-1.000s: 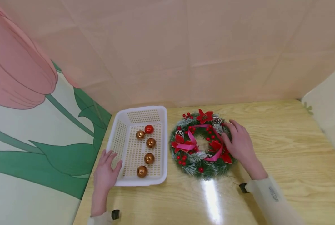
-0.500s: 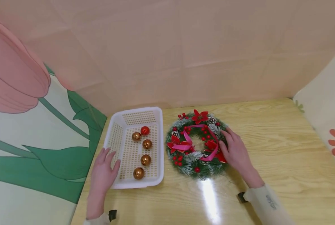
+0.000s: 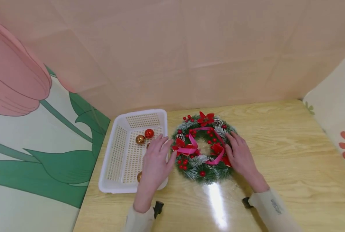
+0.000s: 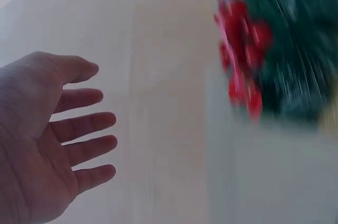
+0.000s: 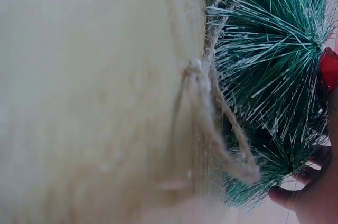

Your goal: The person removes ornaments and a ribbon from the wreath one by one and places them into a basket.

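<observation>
Your left hand (image 3: 155, 159) has crossed from the white basket's (image 3: 114, 151) left rim to its right side — fingers spread, holding nothing, beside the Christmas wreath (image 3: 203, 148). Your right hand (image 3: 239, 154) grips the wreath's right edge, mid-table (image 3: 291, 161). Gold and red baubles (image 3: 144, 136) sit at the basket's far end.
</observation>
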The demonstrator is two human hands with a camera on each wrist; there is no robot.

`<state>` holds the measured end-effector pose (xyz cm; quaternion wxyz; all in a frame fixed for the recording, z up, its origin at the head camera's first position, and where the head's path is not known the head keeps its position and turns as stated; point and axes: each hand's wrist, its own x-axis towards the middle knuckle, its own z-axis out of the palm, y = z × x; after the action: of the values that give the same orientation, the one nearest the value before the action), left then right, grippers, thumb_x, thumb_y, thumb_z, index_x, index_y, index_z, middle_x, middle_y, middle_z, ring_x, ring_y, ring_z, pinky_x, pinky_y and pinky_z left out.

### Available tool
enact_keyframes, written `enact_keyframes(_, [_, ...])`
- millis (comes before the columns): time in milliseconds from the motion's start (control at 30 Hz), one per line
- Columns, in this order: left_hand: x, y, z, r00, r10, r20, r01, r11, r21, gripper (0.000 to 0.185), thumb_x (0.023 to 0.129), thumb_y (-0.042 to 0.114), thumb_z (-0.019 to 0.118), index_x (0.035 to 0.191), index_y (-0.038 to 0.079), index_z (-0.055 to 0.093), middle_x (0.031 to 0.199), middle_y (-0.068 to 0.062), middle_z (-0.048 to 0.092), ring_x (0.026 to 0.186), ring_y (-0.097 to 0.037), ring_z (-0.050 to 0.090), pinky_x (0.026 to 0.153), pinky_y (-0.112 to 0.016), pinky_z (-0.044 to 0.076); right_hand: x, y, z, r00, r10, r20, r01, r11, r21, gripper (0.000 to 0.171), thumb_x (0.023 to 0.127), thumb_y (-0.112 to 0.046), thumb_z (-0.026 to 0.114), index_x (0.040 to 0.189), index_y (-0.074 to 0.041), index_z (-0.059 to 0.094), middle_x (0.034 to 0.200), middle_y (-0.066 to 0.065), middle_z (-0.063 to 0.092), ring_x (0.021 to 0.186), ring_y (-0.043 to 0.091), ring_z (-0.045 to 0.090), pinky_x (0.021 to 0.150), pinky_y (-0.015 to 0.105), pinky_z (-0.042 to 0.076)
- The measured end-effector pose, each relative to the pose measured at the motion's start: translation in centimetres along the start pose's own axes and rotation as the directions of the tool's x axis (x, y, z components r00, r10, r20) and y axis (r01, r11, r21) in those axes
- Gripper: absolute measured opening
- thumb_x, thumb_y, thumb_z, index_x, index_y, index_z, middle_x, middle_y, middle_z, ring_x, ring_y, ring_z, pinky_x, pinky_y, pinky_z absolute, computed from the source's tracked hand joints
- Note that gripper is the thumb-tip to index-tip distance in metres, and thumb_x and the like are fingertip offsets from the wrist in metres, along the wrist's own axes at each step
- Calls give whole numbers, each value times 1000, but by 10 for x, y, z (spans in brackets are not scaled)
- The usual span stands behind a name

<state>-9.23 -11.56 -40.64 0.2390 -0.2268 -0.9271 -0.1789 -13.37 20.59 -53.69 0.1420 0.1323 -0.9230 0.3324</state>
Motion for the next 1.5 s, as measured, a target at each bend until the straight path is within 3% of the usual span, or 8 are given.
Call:
enact_keyframes(167, [26,27,28,994,68,86,-67,998,-7,32,93,24,76,118,5,74,124,-15,70,127,-36,60,111,-51,43,0,0,1,1000,-10,-5,10,1000,2,46,103,-10,56,145,7,48,150,32,42,135,53,39,108,67,32])
enact_keyframes(367, [60,36,74,970,126,206,-142,988,66,33,97,27,71,126,10,72,121,-7,71,121,-28,64,108,-43,46,0,0,2,1000,-14,-17,13,1000,-3,45,103,-9,56,144,7,49,148,33,43,134,54,39,108,67,32])
enact_keyframes(533, [83,34,111,950,40,308,-100,978,181,33,98,31,69,126,14,72,114,-3,72,110,-21,67,103,-36,50,0,0,1,1000,-1,-5,1,1000,-9,45,103,-10,55,144,7,50,149,32,42,134,53,39,108,67,31])
enact_keyframes(733, [104,31,140,937,-79,340,-30,953,303,18,101,22,62,110,19,77,102,-1,72,97,-20,68,91,-36,55,2,0,-1,1000,-4,-4,4,1000,-15,44,103,-10,55,143,7,50,148,33,43,134,53,40,109,67,31])
enact_keyframes(967, [110,29,156,887,-180,426,8,926,376,19,99,18,63,105,24,80,107,-1,72,106,-22,66,102,-41,49,0,-1,0,1000,12,8,-12,1000,-13,44,104,-10,54,144,7,50,148,32,43,134,52,39,109,67,32])
enact_keyframes(1267, [105,20,166,892,-207,403,14,901,433,40,100,4,60,71,24,78,106,2,70,120,-23,60,120,-51,27,1,-2,1,1000,3,7,-3,1000,-26,44,103,-11,54,143,7,51,147,33,43,133,53,40,108,66,32])
enact_keyframes(1400, [103,20,164,889,-214,404,22,903,430,43,102,3,56,74,26,79,110,2,71,125,-22,58,121,-53,25,0,-1,1,1000,11,23,-10,1000,-30,44,104,-12,54,144,6,51,148,32,43,134,53,39,109,66,32])
enact_keyframes(1500, [102,23,156,903,-204,379,36,913,406,34,101,5,58,87,25,82,107,1,72,120,-22,61,120,-54,25,0,0,1,1000,14,26,-14,999,-29,44,105,-12,53,144,6,50,148,32,43,135,52,39,110,66,31])
